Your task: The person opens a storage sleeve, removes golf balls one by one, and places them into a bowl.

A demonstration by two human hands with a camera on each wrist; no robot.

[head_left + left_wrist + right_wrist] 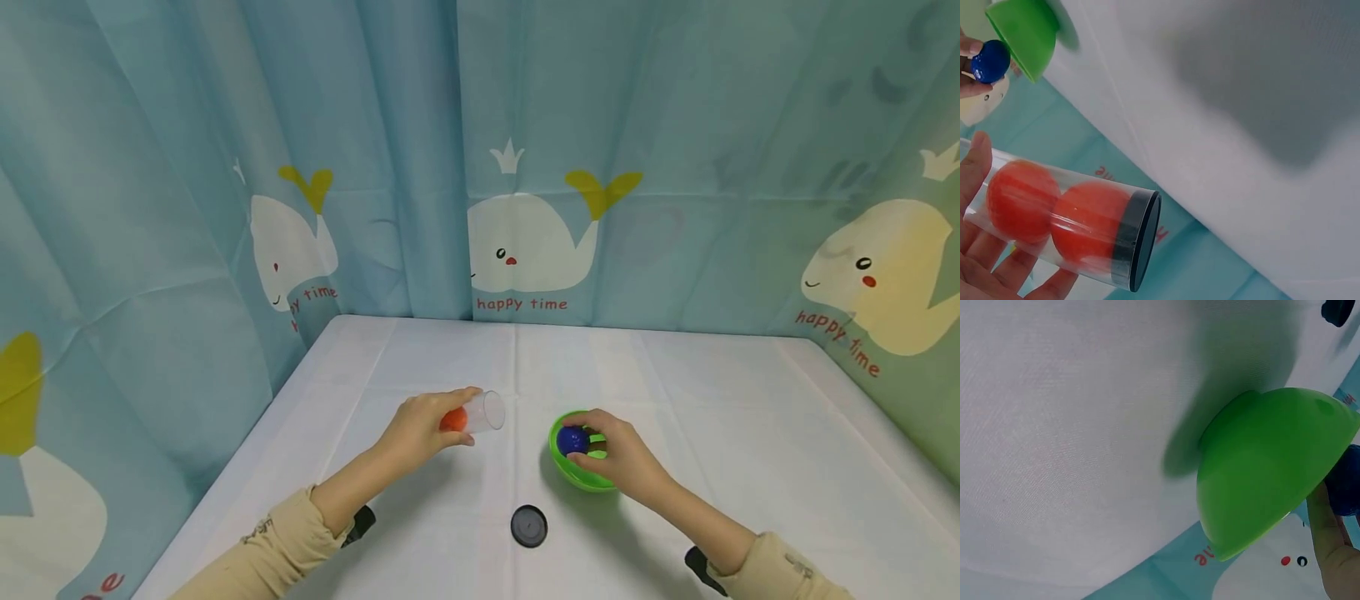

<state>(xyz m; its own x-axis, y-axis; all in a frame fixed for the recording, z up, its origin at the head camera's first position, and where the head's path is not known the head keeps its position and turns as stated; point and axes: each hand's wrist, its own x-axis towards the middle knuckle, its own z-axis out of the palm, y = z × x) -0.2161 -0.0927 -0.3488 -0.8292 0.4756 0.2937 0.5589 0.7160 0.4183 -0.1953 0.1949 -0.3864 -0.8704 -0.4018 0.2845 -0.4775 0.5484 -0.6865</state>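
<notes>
My left hand (pixel 425 423) grips a clear plastic tube (pixel 482 412), tilted on its side with its open end toward the right. Two orange balls (pixel 1090 226) sit inside, close to the black cap (pixel 1145 240) at the tube's other end. My right hand (pixel 624 454) pinches a dark blue ball (pixel 573 441) between thumb and fingers, at the mouth of a green bowl (pixel 583 478). In the right wrist view the bowl's outer side hides part of the blue ball (pixel 1344 481).
A round black lid (pixel 528 527) lies on the white-covered table (pixel 450 350), nearer to me than the bowl and to its left. Behind and beside the table hang blue curtains (pixel 405 167) printed with whales. Black bands (pixel 358 527) show at both wrists.
</notes>
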